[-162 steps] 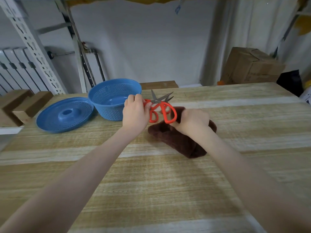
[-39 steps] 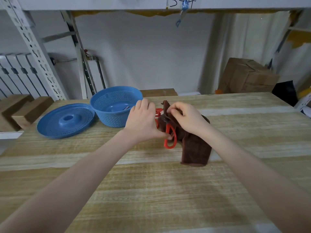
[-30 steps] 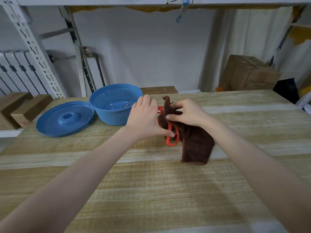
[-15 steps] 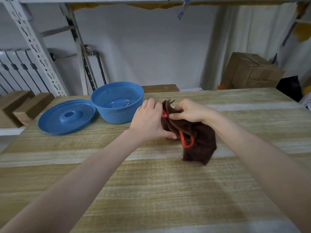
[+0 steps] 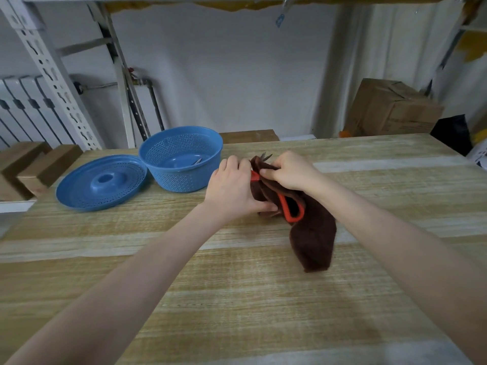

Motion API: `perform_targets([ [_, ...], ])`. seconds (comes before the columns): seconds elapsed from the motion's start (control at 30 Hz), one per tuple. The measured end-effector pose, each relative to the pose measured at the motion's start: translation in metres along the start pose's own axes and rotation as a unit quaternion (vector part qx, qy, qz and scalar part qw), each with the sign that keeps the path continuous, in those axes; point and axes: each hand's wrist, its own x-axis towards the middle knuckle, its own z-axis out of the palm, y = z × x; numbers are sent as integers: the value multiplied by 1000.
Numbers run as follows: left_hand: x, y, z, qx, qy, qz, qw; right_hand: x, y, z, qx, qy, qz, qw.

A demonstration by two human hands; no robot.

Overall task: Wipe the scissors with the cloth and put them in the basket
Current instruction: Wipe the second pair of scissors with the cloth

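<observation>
Red-handled scissors [image 5: 290, 210] are held above the wooden table, mostly wrapped in a dark brown cloth [image 5: 313, 238]. Only one red handle loop, a bit of red near the pivot and the metal blade tips show. My left hand [image 5: 233, 189] grips the scissors at the handle side, thumb under the cloth. My right hand [image 5: 291, 172] pinches the cloth around the blades. The cloth's loose end hangs down onto the table. The blue perforated basket [image 5: 181, 158] stands just left of my hands, with a metal item inside.
A blue perforated lid [image 5: 101, 185] lies left of the basket. Wooden blocks [image 5: 31, 164] sit at the far left edge. A cardboard box [image 5: 390, 109] stands behind the table at the right. Metal shelf uprights [image 5: 52, 72] rise behind the basket.
Since the oldest frame the cloth was lifted off the table and wrapped over the scissors. In the last second the cloth slid along the blades and the red handle loop swung down to the right.
</observation>
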Motion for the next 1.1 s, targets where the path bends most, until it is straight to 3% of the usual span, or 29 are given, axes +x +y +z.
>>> perform_targets([
  [0.1, 1, -5, -2, -4, 5, -3, 1000, -2, 1, 1, -17, -6, -5, 1000],
  [0.23, 1, -10, -5, -4, 8, -1, 1000, -7, 6, -12, 58, -96, -79, 991],
  [0.5, -2, -7, -1, -15, 5, -11, 1000, -1, 8, 2, -17, -1, -65, 998],
  [0.6, -3, -11, 4, -21, -3, -23, 1000, -3, 6, 6, -7, -13, -69, 997],
  [0.73, -2, -15, 3, -2, 15, -25, 1000, -9, 5, 0, 17, -87, -115, 989],
  [0.93, -2, -9, 4, -19, 17, -24, 999, -6, 5, 3, 8, -26, -86, 996],
  [1.1, -2, -12, 6, -15, 14, -22, 1000, -4, 5, 2, 18, -46, -73, 996],
])
